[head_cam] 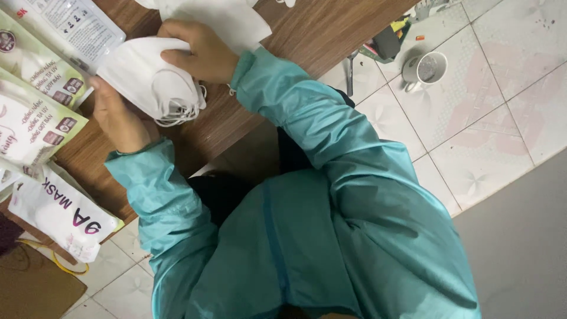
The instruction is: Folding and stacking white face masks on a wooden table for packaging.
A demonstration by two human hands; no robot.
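Both hands hold one stack of white face masks [147,74] over a brown wooden table [307,29]. My left hand [121,121] supports the stack from below at its left end. My right hand [198,53] grips the stack's upper right side, with the thumb pressed on the top mask. White ear loops [180,109] hang loose from the stack's lower edge. Both arms are in teal jacket sleeves [295,112].
Several printed mask packets [35,112] lie along the table's left side, one white packet [59,215] at the near edge. More white masks [224,15] lie beyond my right hand. A white cup [425,68] and small items stand on the tiled floor [490,136].
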